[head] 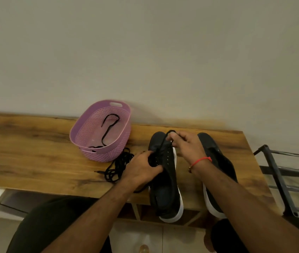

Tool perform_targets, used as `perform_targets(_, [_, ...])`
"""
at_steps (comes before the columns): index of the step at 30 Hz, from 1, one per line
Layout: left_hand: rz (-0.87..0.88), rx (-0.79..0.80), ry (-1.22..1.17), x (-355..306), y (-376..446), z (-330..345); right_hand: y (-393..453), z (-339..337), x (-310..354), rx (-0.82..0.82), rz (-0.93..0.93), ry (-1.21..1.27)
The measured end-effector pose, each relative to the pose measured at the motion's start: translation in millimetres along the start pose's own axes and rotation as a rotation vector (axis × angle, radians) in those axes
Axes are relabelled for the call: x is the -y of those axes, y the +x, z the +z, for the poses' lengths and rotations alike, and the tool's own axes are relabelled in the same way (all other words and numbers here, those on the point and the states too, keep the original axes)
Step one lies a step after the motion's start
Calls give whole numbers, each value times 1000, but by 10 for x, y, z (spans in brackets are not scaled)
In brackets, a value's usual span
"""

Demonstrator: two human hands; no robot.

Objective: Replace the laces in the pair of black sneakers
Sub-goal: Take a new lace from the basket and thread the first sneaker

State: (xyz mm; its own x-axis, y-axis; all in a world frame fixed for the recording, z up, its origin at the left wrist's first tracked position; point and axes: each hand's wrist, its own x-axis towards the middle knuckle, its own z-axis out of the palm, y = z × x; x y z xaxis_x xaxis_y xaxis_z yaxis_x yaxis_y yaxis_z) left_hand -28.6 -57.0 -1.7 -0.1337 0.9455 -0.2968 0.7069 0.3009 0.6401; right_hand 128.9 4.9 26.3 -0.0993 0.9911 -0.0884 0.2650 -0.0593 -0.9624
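Sneakers: the left sneaker (163,172) lies at the table's (35,152) near edge. Left hand (141,168) grips its eyelet area; right hand (187,145) pinches a lace (163,141) loop near the toe. Probably mid-threading; next, pull it through the eyelet.

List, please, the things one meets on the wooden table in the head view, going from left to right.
Purple basket → loose black laces → left hand → sneaker being laced → right hand → second sneaker.
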Motion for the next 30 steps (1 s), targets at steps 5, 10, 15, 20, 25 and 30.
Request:
perform_targets(5, [-22, 33, -85, -54, -70, -31, -132, -75, 127, 2, 100, 215])
perform_targets(10, [-34, 81, -117, -112, -115, 8, -193, -140, 174, -5, 162, 472])
perform_targets(15, [-33, 75, -117, -147, -126, -7, -156, -286, 114, 141, 153, 743])
perform_targets(20, [-18, 59, -131, -126, -126, -16, -118, -420, 141, 189, 138, 738])
perform_targets(25, [14, 73, -86, -142, -120, -12, -124, -353, 182, 52, 104, 391])
perform_targets(30, [129, -55, 65, -171, -130, -413, -136, -466, 421, 77, 46, 287])
